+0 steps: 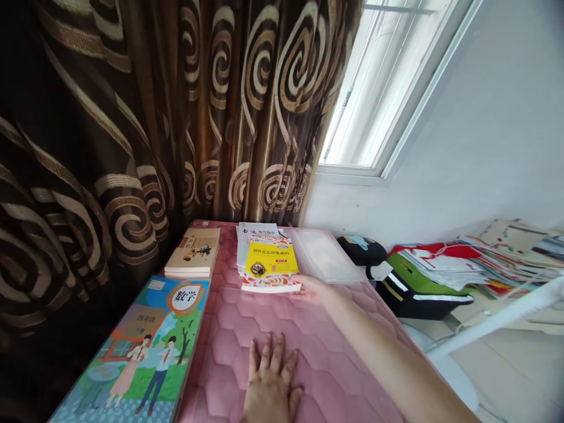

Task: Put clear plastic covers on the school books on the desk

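My left hand [269, 382] lies flat on the pink quilted table cover [238, 329], fingers spread, holding nothing. Stretched farther out, my right hand [312, 289] grips the lower right corner of a yellow paperback book [271, 262] with an orange-and-white patterned border. Some of its fingers are hidden by the book's edge. Behind and partly under that book are white calligraphy workbooks [258, 229]. A stack of tan books [194, 251] sits to the left. Nearer, at left, is a pile topped by a blue-and-green maths textbook [150, 352].
A clear plastic folder [326, 252] lies right of the yellow book. A brown curtain [247, 106] hangs along the table's left and back. Beyond the right edge are a black case [362, 249], a green-and-black bag [418, 294], piled papers [445, 267] and a white stand [497, 320].
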Demonstrator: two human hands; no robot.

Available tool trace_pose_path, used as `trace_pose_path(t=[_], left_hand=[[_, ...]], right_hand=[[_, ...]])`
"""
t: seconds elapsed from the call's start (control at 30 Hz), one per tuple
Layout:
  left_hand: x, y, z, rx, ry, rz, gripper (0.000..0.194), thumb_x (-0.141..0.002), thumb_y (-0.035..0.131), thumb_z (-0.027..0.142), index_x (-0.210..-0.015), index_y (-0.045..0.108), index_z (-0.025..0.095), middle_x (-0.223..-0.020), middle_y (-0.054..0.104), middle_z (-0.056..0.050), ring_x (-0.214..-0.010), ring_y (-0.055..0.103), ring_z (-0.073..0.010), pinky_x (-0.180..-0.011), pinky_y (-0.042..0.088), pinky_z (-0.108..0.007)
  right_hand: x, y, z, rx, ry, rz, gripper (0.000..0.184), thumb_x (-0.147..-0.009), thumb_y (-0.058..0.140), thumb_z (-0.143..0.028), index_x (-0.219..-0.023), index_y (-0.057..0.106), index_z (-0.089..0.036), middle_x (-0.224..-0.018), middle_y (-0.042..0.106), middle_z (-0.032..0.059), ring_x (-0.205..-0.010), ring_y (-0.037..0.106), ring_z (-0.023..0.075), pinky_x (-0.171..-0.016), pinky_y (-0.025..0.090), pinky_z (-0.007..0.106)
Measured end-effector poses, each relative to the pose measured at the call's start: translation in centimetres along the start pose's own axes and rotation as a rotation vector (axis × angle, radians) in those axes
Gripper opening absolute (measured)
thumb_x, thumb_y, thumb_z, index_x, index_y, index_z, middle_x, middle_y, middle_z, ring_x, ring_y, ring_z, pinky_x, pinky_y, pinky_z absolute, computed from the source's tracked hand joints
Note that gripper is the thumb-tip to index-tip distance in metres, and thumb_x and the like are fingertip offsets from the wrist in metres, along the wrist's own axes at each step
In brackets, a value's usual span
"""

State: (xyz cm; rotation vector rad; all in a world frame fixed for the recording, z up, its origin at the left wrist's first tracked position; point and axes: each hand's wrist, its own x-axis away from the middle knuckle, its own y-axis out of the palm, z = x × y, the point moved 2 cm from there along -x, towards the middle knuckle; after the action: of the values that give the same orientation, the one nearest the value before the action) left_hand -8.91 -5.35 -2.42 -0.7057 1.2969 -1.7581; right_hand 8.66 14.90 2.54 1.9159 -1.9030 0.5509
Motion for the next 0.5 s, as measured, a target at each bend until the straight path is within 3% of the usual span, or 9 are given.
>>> trace_pose_path(t=[0.13,0.37,0.5], left_hand=[[-0.1,0.6,-0.3,-0.044,-0.004,0.043,0.066,-0.093,0.048,0.039,-0.149,0.013,0.041,-0.160,0.012,-0.002,-0.146,0.017,-0.0362,-0.112,0.017,-0.071],[0.2,-0.5,0.0,-0.043,-0.006,0.047,0.057,-0.096,0.041,0.045,-0.149,0.019,0.043,-0.160,0.016,-0.002,-0.146,0.019,-0.0337,-0.113,0.017,-0.068],[0.4,-1.3,0.3,-0.082,-0.001,0.077,0.054,-0.097,0.037,0.047,-0.148,0.023,0.042,-0.160,0.020,-0.001,-0.146,0.021,-0.0328,-0.114,0.019,-0.065]], right_hand=[[1.7,0.0,1.8,-0.107,-0.002,-0.058,0.018,-0.092,0.053,-0.021,-0.106,0.061,-0.012,-0.090,0.074,0.0088,-0.077,0.072,0.0176,-0.073,0.060,0.032],[2.3,2.0,0.0,-0.172,-0.059,-0.088,0.023,-0.087,0.066,-0.024,-0.106,0.060,-0.013,-0.096,0.075,0.0111,-0.081,0.073,0.0197,-0.076,0.060,0.034],[6.5,-0.1,0.2,-0.221,-0.127,-0.122,0.021,-0.087,0.064,-0.019,-0.108,0.062,-0.015,-0.100,0.075,0.0098,-0.090,0.072,0.0211,-0.083,0.059,0.034]])
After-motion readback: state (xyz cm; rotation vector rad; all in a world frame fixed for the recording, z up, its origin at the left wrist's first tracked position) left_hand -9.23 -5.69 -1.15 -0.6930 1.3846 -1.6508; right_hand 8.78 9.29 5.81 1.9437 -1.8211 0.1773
